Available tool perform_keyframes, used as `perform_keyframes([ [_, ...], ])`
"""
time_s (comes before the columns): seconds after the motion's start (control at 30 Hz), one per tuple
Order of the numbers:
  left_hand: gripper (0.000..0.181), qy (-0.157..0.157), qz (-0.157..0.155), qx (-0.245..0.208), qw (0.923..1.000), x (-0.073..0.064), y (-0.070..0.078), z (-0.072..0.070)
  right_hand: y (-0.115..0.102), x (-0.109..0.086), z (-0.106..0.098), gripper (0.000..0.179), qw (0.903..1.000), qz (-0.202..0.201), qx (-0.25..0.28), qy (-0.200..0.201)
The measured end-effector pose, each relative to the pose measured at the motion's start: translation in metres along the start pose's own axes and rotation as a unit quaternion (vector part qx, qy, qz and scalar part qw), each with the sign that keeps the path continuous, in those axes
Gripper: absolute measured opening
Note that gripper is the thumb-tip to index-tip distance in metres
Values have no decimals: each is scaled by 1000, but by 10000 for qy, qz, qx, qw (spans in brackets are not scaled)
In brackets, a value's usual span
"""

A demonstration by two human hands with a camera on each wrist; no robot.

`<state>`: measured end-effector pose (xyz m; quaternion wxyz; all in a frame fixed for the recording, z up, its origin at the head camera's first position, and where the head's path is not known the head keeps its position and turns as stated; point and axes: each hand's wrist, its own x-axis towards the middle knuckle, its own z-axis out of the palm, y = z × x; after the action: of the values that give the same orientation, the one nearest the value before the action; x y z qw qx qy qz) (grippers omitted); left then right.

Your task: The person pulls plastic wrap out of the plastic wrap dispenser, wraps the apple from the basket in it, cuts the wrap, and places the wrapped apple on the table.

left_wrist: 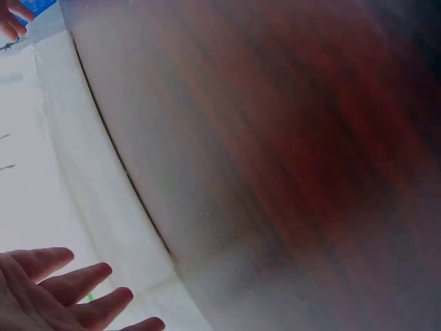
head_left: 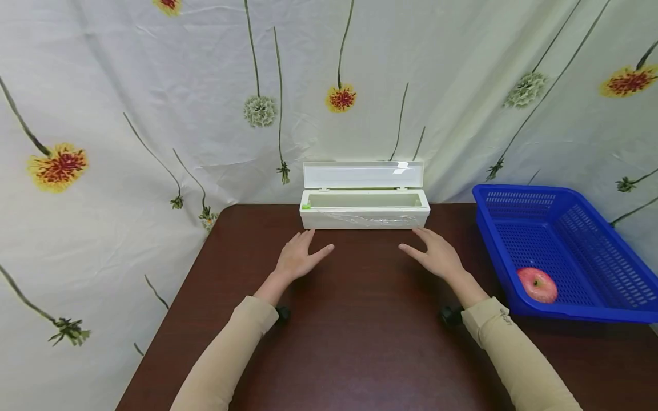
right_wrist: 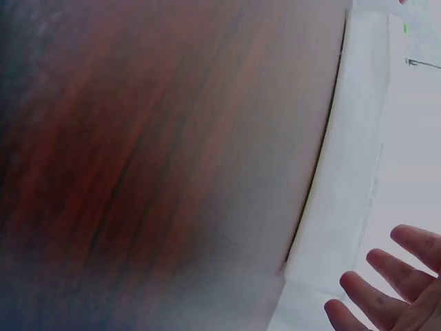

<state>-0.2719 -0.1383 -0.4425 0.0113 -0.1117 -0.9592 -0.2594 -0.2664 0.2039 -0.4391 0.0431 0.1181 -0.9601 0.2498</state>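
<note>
A long white plastic-wrap dispenser box [head_left: 365, 220] stands at the back edge of the table, its lid [head_left: 360, 175] raised. Clear film clings across its front, and a small green slider [head_left: 306, 206] sits at the left end of its rim. Before the box's left end, my left hand [head_left: 298, 257] is spread with the thumb pointing inward, holding nothing. My right hand [head_left: 437, 254] mirrors it at the right end, fingers extended and fingertips close to the box's lower edge. In the wrist views, the fingers of the left hand [left_wrist: 69, 293] and right hand [right_wrist: 400, 289] are straight and apart.
On the right of the dark brown table [head_left: 349, 342] stands a blue plastic basket [head_left: 493, 245] with perforated walls. A red apple [head_left: 537, 285] lies in its near left corner. Behind the table hangs a white curtain [head_left: 205, 85] printed with flowers.
</note>
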Motion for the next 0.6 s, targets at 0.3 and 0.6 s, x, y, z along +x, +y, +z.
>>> perform_keyframes([
  [0.3,75,281,-388,-1004,9938,5,-5,-1,3,1,-1,76,9968,455,621,194],
  [0.6,56,320,-576,-1469,9870,14,-11,4,7,8,-1,67,9915,805,951,372],
])
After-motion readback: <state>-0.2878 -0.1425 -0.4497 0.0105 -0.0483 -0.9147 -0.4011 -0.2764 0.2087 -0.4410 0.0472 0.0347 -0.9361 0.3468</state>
